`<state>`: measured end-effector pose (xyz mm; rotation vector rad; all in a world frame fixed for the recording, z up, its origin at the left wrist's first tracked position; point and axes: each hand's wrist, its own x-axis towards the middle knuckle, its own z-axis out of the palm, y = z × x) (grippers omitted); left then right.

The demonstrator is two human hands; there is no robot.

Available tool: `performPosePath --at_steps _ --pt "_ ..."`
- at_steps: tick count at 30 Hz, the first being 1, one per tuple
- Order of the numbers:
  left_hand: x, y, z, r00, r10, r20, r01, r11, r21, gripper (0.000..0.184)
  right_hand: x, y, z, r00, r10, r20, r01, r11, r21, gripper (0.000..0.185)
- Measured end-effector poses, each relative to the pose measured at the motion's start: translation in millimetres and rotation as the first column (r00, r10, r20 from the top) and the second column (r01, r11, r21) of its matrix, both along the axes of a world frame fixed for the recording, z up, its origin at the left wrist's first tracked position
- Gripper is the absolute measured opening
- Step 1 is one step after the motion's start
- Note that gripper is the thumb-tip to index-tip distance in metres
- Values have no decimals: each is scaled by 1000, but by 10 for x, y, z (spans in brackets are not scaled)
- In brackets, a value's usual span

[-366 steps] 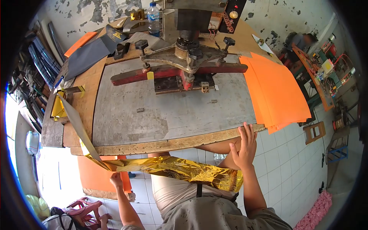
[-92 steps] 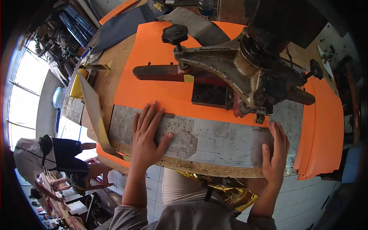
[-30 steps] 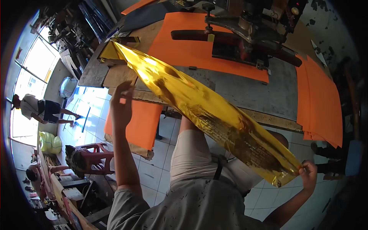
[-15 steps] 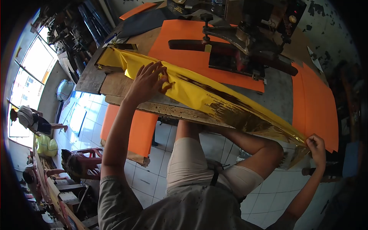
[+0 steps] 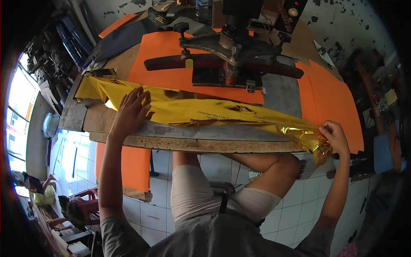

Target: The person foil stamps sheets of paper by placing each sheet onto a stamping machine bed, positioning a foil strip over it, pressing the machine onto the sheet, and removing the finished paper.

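Note:
A long strip of gold foil (image 5: 171, 105) stretches across the front of the worktable, creased and bunched toward its right end. Small dark print shows on its middle part. My left hand (image 5: 130, 110) rests on the foil near its left end, fingers spread and open. At the far right, my right hand (image 5: 335, 136) pinches the crumpled foil end beyond the orange sheets. Just behind the strip stands a black and red press (image 5: 229, 51), its plate over a large orange sheet (image 5: 158, 64).
More orange sheets (image 5: 327, 103) lie on the table's right, and another orange stack (image 5: 122, 167) sits below the front edge. The wooden table edge (image 5: 214, 144) runs before my knees. Dark sheets (image 5: 124, 40) and a bottle (image 5: 201, 9) are at the back. Other people are at the left.
The foil now lies flatter and more level across the table, its right end more crumpled. My right hand keeps its pinch; my left hand stays on the foil. The view has shifted.

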<state>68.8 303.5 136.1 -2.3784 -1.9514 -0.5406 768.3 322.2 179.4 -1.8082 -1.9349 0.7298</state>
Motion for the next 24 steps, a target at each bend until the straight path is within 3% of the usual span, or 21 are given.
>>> performPosePath --at_steps 15,20,24 --pt "151 216 92 994 53 -93 -54 998 -12 62 142 1210 -55 943 92 319 -173 957 235 28" --pt "205 256 98 990 91 -104 -98 993 -69 66 61 1475 38 956 73 284 -125 978 167 28" --pt "286 214 110 980 151 -132 -165 981 -106 69 183 1770 -144 961 169 221 -213 957 195 29"
